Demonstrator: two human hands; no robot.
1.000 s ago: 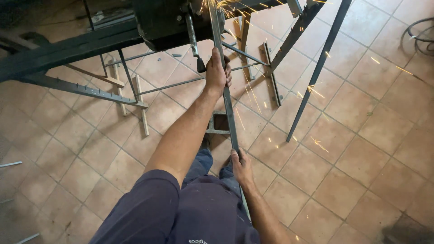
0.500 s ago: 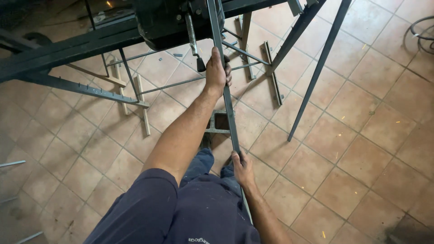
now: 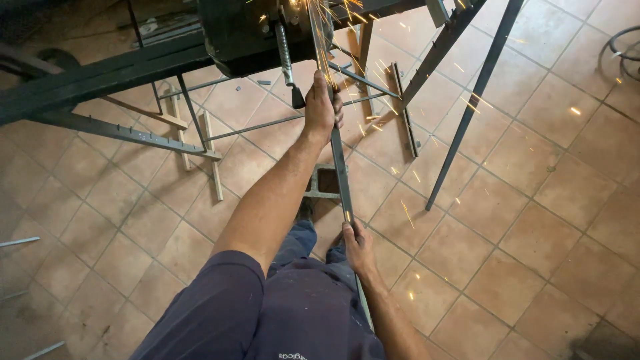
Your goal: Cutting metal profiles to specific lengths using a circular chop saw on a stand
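two hands steady one long steel bar fed into a dark cutting machine at the top of the view, where sparks fly. the left hand is closed around the bar near the machine; the right hand is closed around it lower down, above the tiled floor. to cut cleanly, the bar is probably best kept straight and both grips firm.
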